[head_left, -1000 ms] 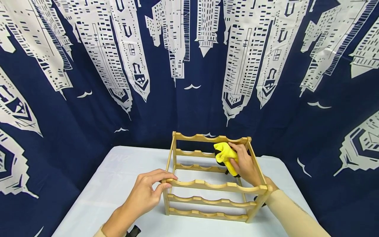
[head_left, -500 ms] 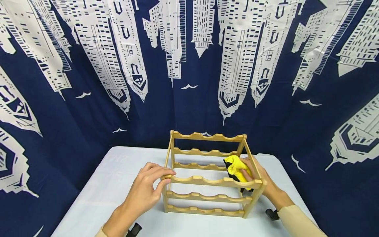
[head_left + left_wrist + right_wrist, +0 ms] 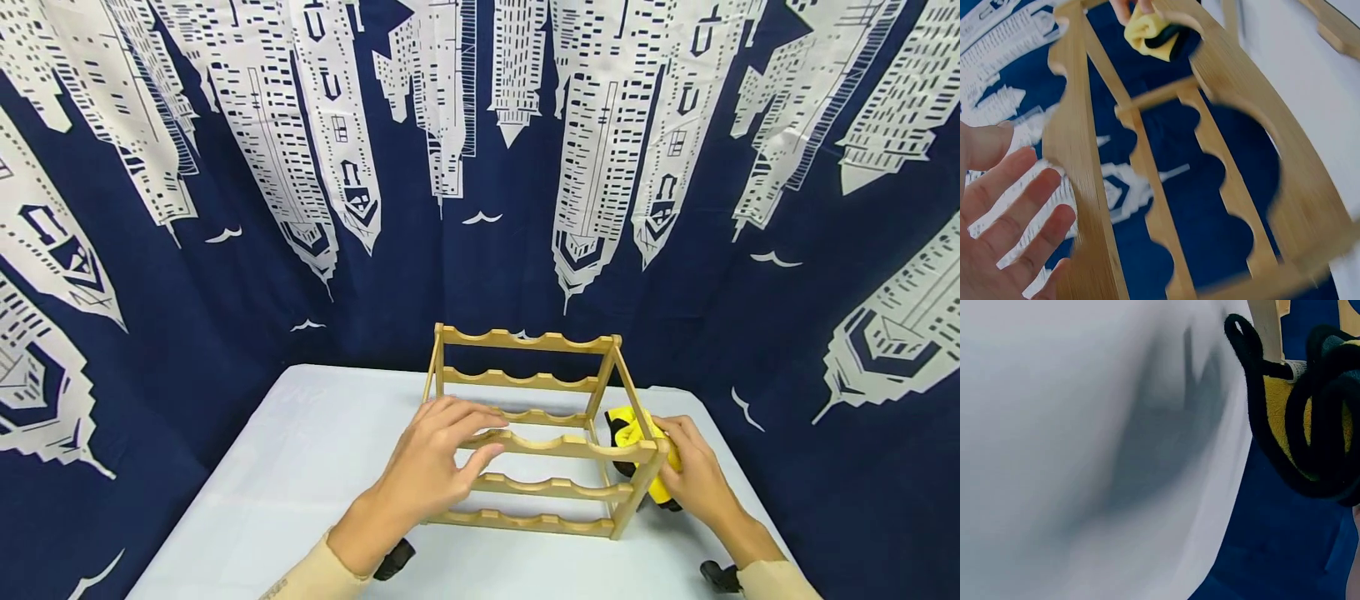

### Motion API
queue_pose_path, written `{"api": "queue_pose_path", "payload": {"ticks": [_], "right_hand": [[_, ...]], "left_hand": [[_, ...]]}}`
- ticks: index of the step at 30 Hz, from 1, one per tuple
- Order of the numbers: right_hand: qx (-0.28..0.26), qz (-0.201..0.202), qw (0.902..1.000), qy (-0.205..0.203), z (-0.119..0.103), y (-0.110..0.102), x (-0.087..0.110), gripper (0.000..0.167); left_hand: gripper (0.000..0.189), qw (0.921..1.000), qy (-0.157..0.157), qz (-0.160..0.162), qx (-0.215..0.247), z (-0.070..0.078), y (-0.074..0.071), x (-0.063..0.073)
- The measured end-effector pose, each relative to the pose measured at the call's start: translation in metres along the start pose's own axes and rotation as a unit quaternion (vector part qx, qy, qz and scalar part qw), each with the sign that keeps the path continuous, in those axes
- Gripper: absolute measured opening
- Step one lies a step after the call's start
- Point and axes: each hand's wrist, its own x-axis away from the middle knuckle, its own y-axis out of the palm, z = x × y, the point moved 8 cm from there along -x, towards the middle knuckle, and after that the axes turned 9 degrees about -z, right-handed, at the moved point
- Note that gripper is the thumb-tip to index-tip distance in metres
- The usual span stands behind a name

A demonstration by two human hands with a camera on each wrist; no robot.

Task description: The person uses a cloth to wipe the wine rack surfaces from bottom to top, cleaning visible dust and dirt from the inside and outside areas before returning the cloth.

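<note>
A wooden rack [image 3: 555, 445] with scalloped rails in three tiers stands upright on the table. My left hand [image 3: 442, 446] is over its front top rail, fingers spread; the left wrist view shows the fingers [image 3: 1019, 212] holding nothing beside a rail. Just outside the rack's right side, my right hand [image 3: 693, 467] grips a bunched yellow cloth with black edging [image 3: 666, 462]. A side post hides part of the cloth. In the right wrist view the cloth [image 3: 1279, 412] shows its black edge, a hanging loop and a small white tag; a sliver of the hand appears at the right border.
The white-covered table [image 3: 322, 467] extends around the rack. Behind it hangs a dark blue curtain [image 3: 495, 275] printed with white buildings and birds. Black wrist mounts [image 3: 393, 560] sit under both wrists.
My right hand has carried the cloth from inside the rack, rightward to outside its right side. My left hand has come off the front left corner and shifted right along the front rail.
</note>
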Motion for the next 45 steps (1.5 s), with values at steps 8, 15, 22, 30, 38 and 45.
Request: {"api": "queue_pose_path", "payload": {"ticks": [8,15,22,30,38,45], "right_hand": [[0.009,0.050,0.9984,0.026,0.001,-0.014,0.024,0.054],[-0.012,0.067,0.9958,0.061,-0.002,-0.016,0.037,0.050],[-0.047,0.096,0.9897,0.095,-0.008,-0.019,0.046,0.049],[-0.069,0.084,0.9844,0.138,-0.018,-0.021,0.055,0.047],[-0.083,0.092,0.9834,0.133,-0.029,-0.020,0.061,0.044],[-0.082,0.093,0.9822,0.141,-0.035,-0.020,0.066,0.048]], "left_hand": [[0.034,0.9934,0.014,-0.114,-0.005,0.024,0.057,-0.043],[0.020,0.9849,0.021,-0.143,-0.095,0.033,0.079,-0.064],[0.011,0.9878,0.012,-0.134,-0.079,0.037,0.078,-0.068],[0.014,0.9928,0.015,-0.092,-0.076,0.036,0.072,-0.062],[0.025,0.9970,0.006,-0.057,-0.053,0.021,0.055,-0.044],[0.024,0.9988,0.013,-0.035,-0.033,0.006,0.037,-0.026]]}}
